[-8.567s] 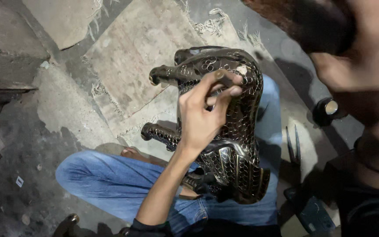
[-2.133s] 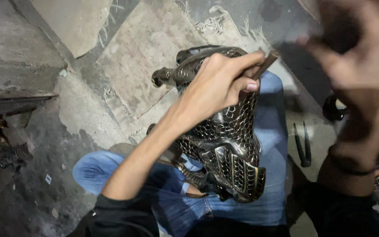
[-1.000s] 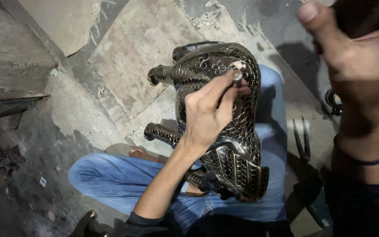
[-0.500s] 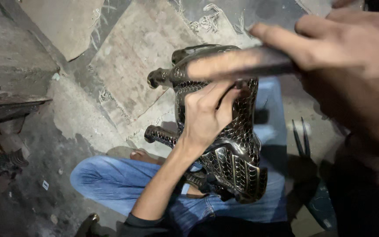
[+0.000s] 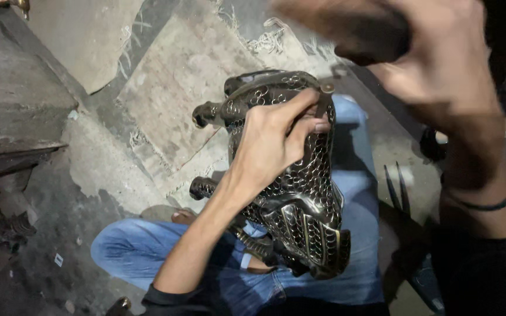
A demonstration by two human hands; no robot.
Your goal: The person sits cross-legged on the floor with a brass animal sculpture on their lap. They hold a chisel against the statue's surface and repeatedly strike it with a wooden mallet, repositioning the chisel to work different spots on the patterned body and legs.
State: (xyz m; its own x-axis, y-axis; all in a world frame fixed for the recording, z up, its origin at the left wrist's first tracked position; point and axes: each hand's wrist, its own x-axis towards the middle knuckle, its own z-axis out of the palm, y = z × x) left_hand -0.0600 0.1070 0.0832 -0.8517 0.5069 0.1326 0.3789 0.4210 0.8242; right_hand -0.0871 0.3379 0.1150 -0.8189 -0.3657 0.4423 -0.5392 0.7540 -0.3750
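The left hand [image 5: 276, 140] reaches out from a bent, dark-sleeved arm and rests on the back of a dark metal animal figure [image 5: 300, 193], its fingers curled and pinching a small punch [image 5: 325, 96] upright against the patterned surface. The figure lies across the person's lap on blue jeans [image 5: 147, 263], its 2 visible legs pointing left. The right hand [image 5: 417, 52] is raised high and blurred, fingers closed around a dark object I cannot identify.

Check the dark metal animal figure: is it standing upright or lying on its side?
On its side. The metal animal figure lies across the jeans-clad lap, its legs sticking out sideways to the left, with the left hand pressing a small punch against it.
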